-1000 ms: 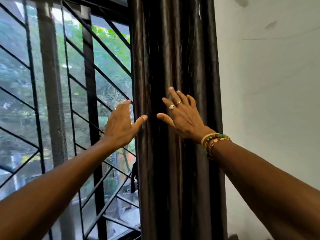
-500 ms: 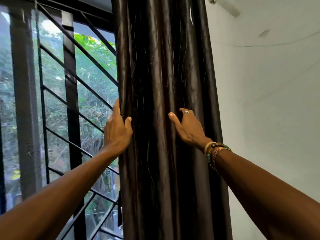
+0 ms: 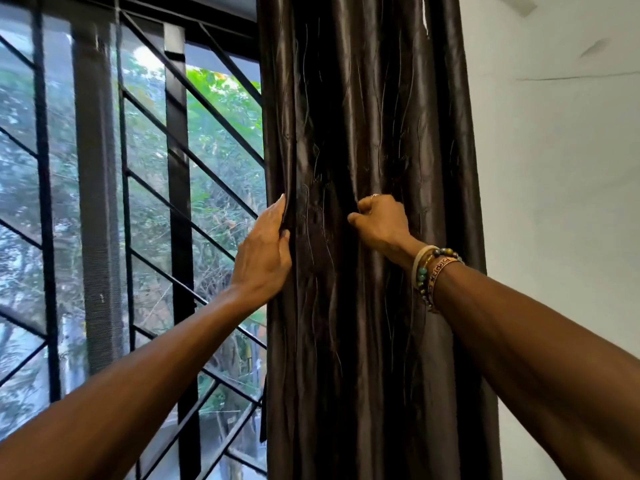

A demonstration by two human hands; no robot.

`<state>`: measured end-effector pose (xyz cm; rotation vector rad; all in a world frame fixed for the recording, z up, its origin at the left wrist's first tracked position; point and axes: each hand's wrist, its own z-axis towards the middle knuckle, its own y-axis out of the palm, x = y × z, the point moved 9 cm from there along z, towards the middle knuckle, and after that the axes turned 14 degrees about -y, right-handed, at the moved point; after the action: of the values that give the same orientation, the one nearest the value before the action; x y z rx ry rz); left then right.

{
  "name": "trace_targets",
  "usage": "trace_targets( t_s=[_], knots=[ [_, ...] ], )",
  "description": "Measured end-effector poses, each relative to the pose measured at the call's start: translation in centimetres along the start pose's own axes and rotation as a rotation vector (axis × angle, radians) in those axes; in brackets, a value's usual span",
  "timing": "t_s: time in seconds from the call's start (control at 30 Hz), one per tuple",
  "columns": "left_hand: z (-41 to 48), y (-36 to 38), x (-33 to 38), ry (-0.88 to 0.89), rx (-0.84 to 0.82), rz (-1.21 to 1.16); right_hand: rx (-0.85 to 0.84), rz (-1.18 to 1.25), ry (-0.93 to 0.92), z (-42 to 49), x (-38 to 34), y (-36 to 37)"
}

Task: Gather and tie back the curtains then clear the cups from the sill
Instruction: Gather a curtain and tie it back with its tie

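Beside a barred window (image 3: 175,168), the left grip (image 3: 265,252) clasps the curtain (image 3: 346,98) by its edge, the right grip (image 3: 381,223) pinches a fold; satiny cloth looks soft, slippery.

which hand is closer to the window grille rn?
Left. The left hand grips the curtain at its window-side edge, right beside the window grille. The right hand grips a fold nearer the curtain's middle, farther from the grille.

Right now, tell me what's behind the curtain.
The curtain covers whatever is directly behind it. The left hand grips its window-side edge, fingers hidden behind the cloth. Past that edge the grille and trees show; the right hand pinches a front fold.
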<state>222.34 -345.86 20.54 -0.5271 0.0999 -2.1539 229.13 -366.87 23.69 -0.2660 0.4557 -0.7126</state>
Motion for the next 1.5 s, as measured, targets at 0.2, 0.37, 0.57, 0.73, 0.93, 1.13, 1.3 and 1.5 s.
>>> trace_targets(
  t_s=[0.2, 0.37, 0.57, 0.73, 0.93, 1.13, 1.3, 1.5],
  knots=[
    [0.3, -0.4, -0.2, -0.020, 0.056, 0.009, 0.075, 0.086, -0.070, 0.8, -0.3, 0.1],
    [0.2, -0.7, 0.4, -0.040, 0.104, -0.072, 0.173, 0.162, -0.059, 1.3, 0.1, -0.3],
    [-0.2, 0.7, 0.9, -0.011, 0.117, 0.040, 0.057, 0.234, -0.245, 2.0, -5.6, 2.8],
    [-0.5, -0.3, 1.0, -0.112, 0.236, -0.118, -0.076, 0.291, -0.478, 2.7, -13.2, 3.4],
    [0.8, -3.5, -2.3, -0.374, 0.371, -0.212, -0.177, 0.537, -0.410, 2.8, -15.4, 4.4],
    [1.9, -4.2, -4.6, -0.382, 0.297, -0.126, 0.164, 0.355, -0.403, 2.5, -12.1, 2.0],
    [2.2, -3.1, -4.4, -0.379, 0.208, -0.189, 0.255, 0.218, 0.215, 2.2, -0.6, 1.1],
    [2.3, -0.7, -1.8, -0.393, 0.113, -0.221, 0.331, 0.362, 0.213, 2.3, 4.3, 0.1]
  ],
)
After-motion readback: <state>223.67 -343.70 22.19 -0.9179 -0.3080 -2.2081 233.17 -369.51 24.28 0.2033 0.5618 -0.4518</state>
